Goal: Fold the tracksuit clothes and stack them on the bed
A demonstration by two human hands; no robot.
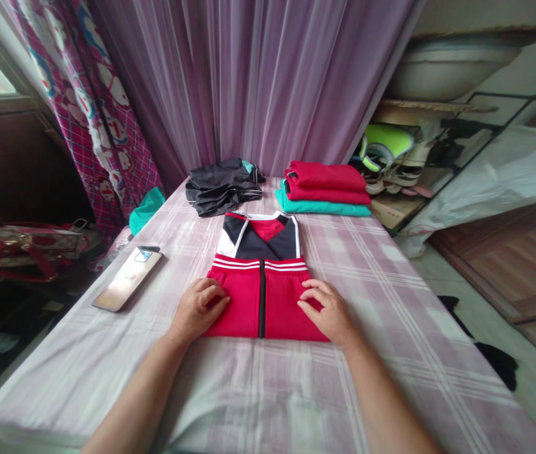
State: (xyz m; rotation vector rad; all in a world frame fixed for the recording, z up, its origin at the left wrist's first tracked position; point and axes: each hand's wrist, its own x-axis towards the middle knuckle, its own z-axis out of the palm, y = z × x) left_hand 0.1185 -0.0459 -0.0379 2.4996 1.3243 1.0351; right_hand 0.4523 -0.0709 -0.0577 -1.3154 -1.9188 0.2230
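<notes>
A red folded garment (239, 306) with a black zipper and a white-striped band lies flat on the checked cloth of the table (391, 378). Beyond its band shows a black, white and red part (268, 239) with white piping. My left hand (202, 306) rests on the garment's left edge, fingers curved and slightly apart, holding nothing. On the right edge lies my right hand (327, 309), its fingers also apart and its fingertips touching the red fabric.
Behind are a black garment pile (223, 189) and folded red clothes (327, 180) on a green one (327, 207). A phone (128, 280) lies at left. Purple curtains (258, 82) hang behind; a shoe rack (461, 164) stands at right.
</notes>
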